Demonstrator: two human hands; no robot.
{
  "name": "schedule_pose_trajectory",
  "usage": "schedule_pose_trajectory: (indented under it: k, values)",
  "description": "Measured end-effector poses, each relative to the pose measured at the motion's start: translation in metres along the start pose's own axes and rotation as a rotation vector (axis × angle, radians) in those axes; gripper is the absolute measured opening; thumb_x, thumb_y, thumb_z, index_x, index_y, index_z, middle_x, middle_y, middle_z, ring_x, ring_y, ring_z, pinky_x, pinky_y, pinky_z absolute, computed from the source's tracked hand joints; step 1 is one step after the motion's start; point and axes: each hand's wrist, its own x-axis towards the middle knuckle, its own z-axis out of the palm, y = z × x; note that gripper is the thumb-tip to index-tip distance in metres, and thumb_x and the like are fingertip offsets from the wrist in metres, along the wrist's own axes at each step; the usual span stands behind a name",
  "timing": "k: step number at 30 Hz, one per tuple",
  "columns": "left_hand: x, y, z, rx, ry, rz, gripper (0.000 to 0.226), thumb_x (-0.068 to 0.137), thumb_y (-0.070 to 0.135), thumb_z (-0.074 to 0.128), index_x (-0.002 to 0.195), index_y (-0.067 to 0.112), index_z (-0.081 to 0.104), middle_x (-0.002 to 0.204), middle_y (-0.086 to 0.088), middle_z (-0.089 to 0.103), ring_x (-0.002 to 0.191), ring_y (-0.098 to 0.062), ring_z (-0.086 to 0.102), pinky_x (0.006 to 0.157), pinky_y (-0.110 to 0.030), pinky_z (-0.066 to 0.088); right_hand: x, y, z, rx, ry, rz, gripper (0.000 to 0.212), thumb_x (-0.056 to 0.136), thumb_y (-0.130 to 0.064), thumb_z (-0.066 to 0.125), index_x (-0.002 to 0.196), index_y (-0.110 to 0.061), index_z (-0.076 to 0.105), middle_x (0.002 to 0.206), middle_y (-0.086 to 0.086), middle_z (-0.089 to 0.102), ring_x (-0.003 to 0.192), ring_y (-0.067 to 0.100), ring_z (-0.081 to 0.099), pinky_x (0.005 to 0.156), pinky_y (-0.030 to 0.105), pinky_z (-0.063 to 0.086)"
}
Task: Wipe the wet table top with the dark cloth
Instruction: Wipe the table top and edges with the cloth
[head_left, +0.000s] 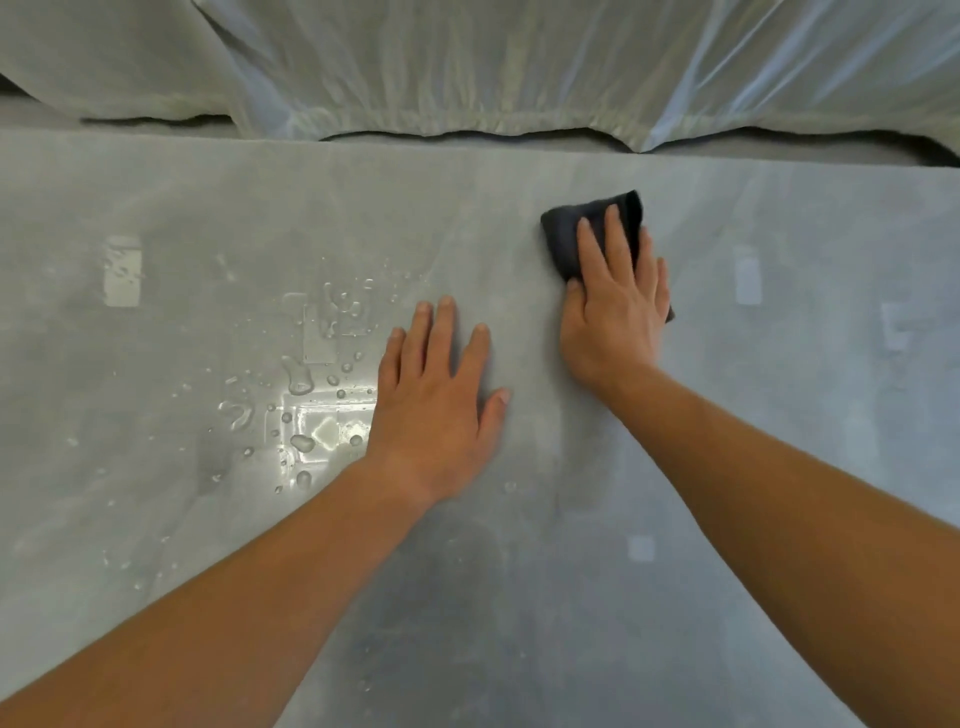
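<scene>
The grey table top fills most of the view. A folded dark cloth lies on it at the upper right of centre. My right hand presses flat on the cloth, fingers spread over it and thumb at its left edge. Flat on the bare table to the left rests my left hand, fingers apart and holding nothing. Water drops and small puddles glisten on the surface just left of my left hand, some touching its edge.
A pale, shiny sheet of fabric or plastic hangs behind the table's far edge. Faint pale rectangular marks show on the table at left and right. Smaller scattered droplets lie toward the near left.
</scene>
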Motion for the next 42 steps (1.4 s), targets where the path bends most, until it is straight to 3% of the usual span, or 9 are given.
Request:
schedule_pose_trajectory:
  k: [6, 9, 11, 13, 19, 26, 33, 39, 42]
  values:
    - [-0.001, 0.000, -0.002, -0.013, 0.028, -0.008, 0.067, 0.099, 0.055, 0.021, 0.158, 0.023, 0.022, 0.169, -0.010, -0.003, 0.154, -0.026, -0.012, 0.122, -0.041, -0.010, -0.042, 0.026, -0.008, -0.092, -0.193, -0.414, 0.057, 0.099, -0.033, 0.036, 0.156, -0.029, 0.030, 0.168, -0.007, 0.013, 0.155, 0.024, 0.003, 0.125, 0.045, 0.001]
    - [-0.001, 0.001, -0.001, -0.017, 0.057, -0.001, 0.064, 0.100, 0.053, 0.025, 0.156, 0.022, 0.028, 0.168, -0.012, 0.004, 0.155, -0.029, -0.005, 0.124, -0.043, -0.005, 0.011, 0.035, -0.020, -0.079, -0.103, -0.267, 0.058, 0.099, -0.032, 0.041, 0.155, -0.029, 0.032, 0.167, -0.003, 0.016, 0.154, 0.028, 0.010, 0.124, 0.048, 0.007]
    - [-0.001, 0.001, 0.001, -0.021, 0.063, 0.004, 0.062, 0.100, 0.051, 0.026, 0.155, 0.021, 0.031, 0.168, -0.013, 0.007, 0.155, -0.029, -0.002, 0.124, -0.043, -0.003, 0.050, 0.027, -0.022, -0.010, -0.030, -0.050, 0.058, 0.100, -0.033, 0.038, 0.157, -0.031, 0.026, 0.168, -0.004, 0.011, 0.154, 0.028, 0.006, 0.124, 0.047, 0.005]
    - [0.000, -0.001, 0.003, -0.009, 0.069, 0.006, 0.061, 0.101, 0.051, 0.026, 0.154, 0.022, 0.032, 0.168, -0.013, 0.009, 0.155, -0.030, 0.000, 0.124, -0.043, -0.001, 0.064, 0.007, -0.014, 0.005, 0.007, 0.019, 0.058, 0.101, -0.034, 0.034, 0.158, -0.030, 0.022, 0.168, -0.004, 0.007, 0.154, 0.029, 0.002, 0.124, 0.046, 0.002]
    - [-0.004, -0.001, -0.001, 0.034, 0.074, 0.014, 0.065, 0.103, 0.053, 0.018, 0.158, 0.020, 0.025, 0.168, -0.013, 0.005, 0.155, -0.027, -0.003, 0.125, -0.044, 0.003, 0.017, -0.014, -0.002, -0.103, -0.158, -0.487, 0.057, 0.101, -0.034, 0.036, 0.157, -0.027, 0.029, 0.168, -0.003, 0.014, 0.154, 0.029, 0.007, 0.124, 0.046, 0.003]
    - [-0.017, -0.016, -0.008, 0.032, 0.112, -0.065, 0.062, 0.102, 0.051, 0.027, 0.154, 0.018, 0.031, 0.168, -0.014, 0.009, 0.155, -0.029, 0.003, 0.124, -0.044, 0.007, 0.062, -0.043, 0.005, -0.036, -0.047, -0.196, 0.057, 0.102, -0.032, 0.031, 0.158, -0.028, 0.021, 0.169, -0.003, 0.008, 0.154, 0.031, 0.004, 0.124, 0.048, 0.004]
    - [-0.048, -0.035, -0.005, 0.119, 0.077, -0.135, 0.060, 0.103, 0.051, 0.029, 0.152, 0.016, 0.035, 0.165, -0.017, 0.017, 0.153, -0.033, 0.011, 0.122, -0.048, 0.015, 0.020, -0.014, -0.005, -0.140, -0.213, -0.641, 0.059, 0.098, -0.034, 0.035, 0.157, -0.026, 0.030, 0.167, -0.002, 0.017, 0.153, 0.031, 0.014, 0.123, 0.050, 0.011]
    - [-0.051, -0.035, 0.000, 0.118, 0.092, -0.156, 0.059, 0.103, 0.050, 0.028, 0.152, 0.018, 0.035, 0.165, -0.017, 0.018, 0.153, -0.032, 0.011, 0.121, -0.043, 0.008, 0.069, -0.045, 0.002, -0.031, -0.086, -0.231, 0.057, 0.102, -0.028, 0.033, 0.159, -0.027, 0.021, 0.169, -0.001, 0.006, 0.154, 0.033, 0.004, 0.125, 0.048, 0.003]
    - [-0.049, -0.028, 0.001, 0.075, 0.112, -0.188, 0.060, 0.102, 0.050, 0.030, 0.151, 0.017, 0.037, 0.165, -0.017, 0.019, 0.154, -0.033, 0.010, 0.121, -0.045, 0.008, 0.028, -0.047, 0.010, -0.083, -0.077, -0.369, 0.058, 0.101, -0.029, 0.036, 0.157, -0.023, 0.024, 0.168, 0.002, 0.012, 0.153, 0.035, 0.008, 0.124, 0.051, 0.008]
